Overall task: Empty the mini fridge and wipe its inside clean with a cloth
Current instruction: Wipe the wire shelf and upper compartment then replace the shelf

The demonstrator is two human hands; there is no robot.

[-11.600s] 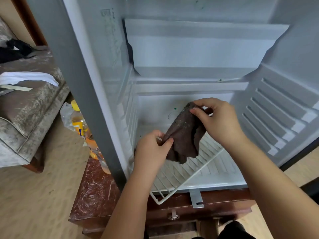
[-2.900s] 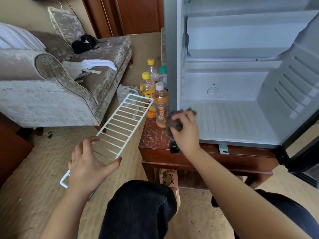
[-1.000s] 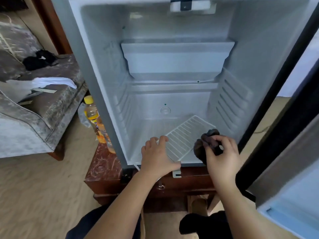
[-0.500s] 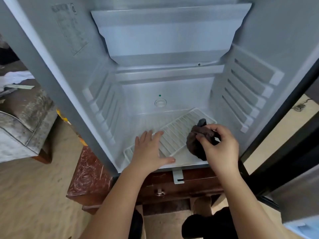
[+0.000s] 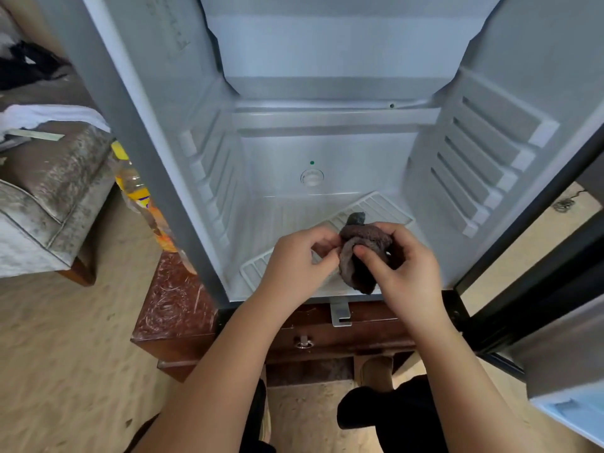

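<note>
two hands (image 5: 295, 261) (image 5: 410, 269), one cloth (image 5: 358, 266), one wire rack (image 5: 382, 207), one fridge (image 5: 327, 148).

Place: you are in a furnished living space, a home or a hotel room; you cannot tell which.
Seating: to your left stands a grey plush armchair (image 5: 49, 197), with a white cloth (image 5: 49, 114) and dark clothing (image 5: 23, 65) left lying on it.
Floor: beige carpet (image 5: 65, 354) runs under you and the furniture.
Fridge: your mini fridge (image 5: 490, 60) sits on a scratched dark wooden desk (image 5: 176, 302) with a metal drawer pull (image 5: 303, 342).
Drinks: a yellow-capped bottle (image 5: 137, 188) stands along the desk's left edge, just beside the fridge.
</note>
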